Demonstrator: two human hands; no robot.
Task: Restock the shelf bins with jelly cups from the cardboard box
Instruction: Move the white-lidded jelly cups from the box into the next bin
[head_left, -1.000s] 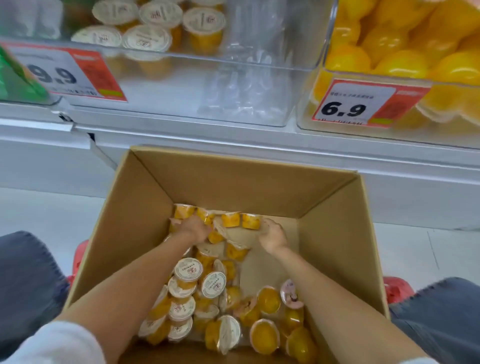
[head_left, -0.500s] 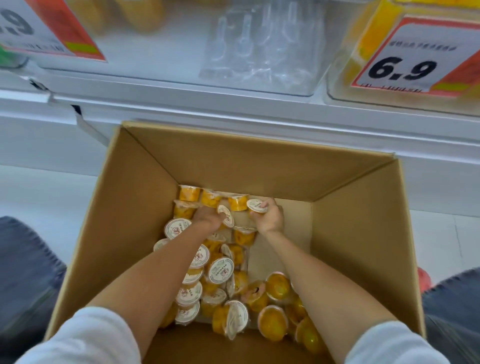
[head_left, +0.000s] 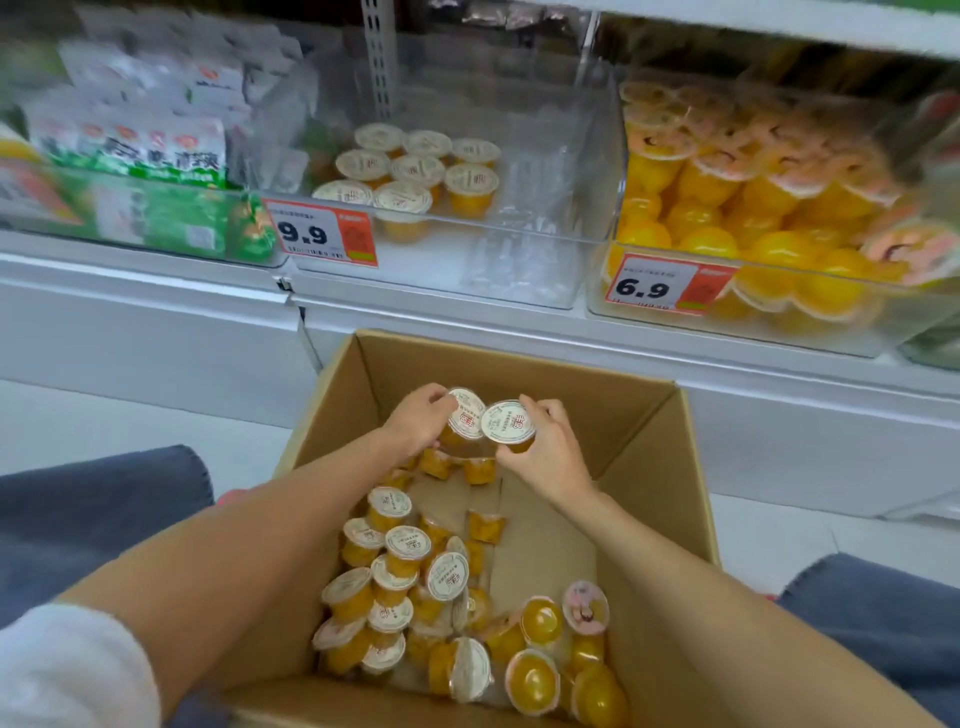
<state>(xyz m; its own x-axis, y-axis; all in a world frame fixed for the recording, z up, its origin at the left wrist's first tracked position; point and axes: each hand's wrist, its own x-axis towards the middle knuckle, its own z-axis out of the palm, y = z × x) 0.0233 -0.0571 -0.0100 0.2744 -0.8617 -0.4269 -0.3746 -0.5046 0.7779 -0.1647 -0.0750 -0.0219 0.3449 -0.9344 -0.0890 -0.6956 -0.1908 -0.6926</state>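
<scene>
An open cardboard box (head_left: 644, 441) stands on the floor in front of me, with several yellow jelly cups (head_left: 405, 577) with white lids lying in it. My left hand (head_left: 415, 421) grips one white-lidded jelly cup (head_left: 465, 415) above the far end of the box. My right hand (head_left: 545, 452) grips another jelly cup (head_left: 508, 422) right beside it; the two lids touch. On the shelf above, a clear middle bin (head_left: 519, 260) holds several of the same cups (head_left: 415, 171) at its left side.
A 9.9 price tag (head_left: 322, 234) hangs on the middle bin, a 6.9 tag (head_left: 665, 283) on the right bin (head_left: 779, 322) full of larger yellow cups. Green-and-white packets (head_left: 145, 156) fill the left bin. My knees in blue jeans (head_left: 93, 509) flank the box.
Both hands have lifted from the box's bottom, each with a cup, to just above its far end. The view has tilted up, showing more of the shelf bins.
</scene>
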